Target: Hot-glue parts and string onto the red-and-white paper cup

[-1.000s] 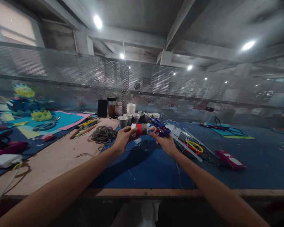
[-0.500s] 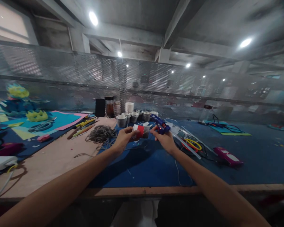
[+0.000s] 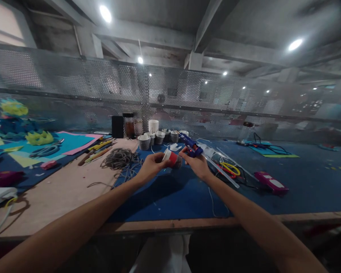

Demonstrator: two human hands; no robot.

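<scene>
My left hand (image 3: 151, 167) is closed around a small paper cup (image 3: 172, 157). The cup is white at the rim with a red band, and grey cord appears to wrap its other end. It is tilted, its rim toward the upper left, above the blue mat. My right hand (image 3: 197, 163) is closed on a blue glue gun (image 3: 190, 143), which points up and to the left and has a small red light. My right thumb and fingertips come close to the cup's grey end; whether they pinch a cord there I cannot tell.
Several grey cord-wrapped cups (image 3: 144, 141) stand behind, beside a stack of white cups (image 3: 153, 126) and a brown jar (image 3: 129, 125). Grey cord (image 3: 119, 158) lies heaped on the left. Clear sticks (image 3: 221, 172), yellow cable (image 3: 231, 168) and a magenta box (image 3: 271, 182) lie right.
My left hand has tipped the cup from nearly level to a slant, grey end lower. My right hand stays close beside it with the glue gun. The whole view has shifted slightly.
</scene>
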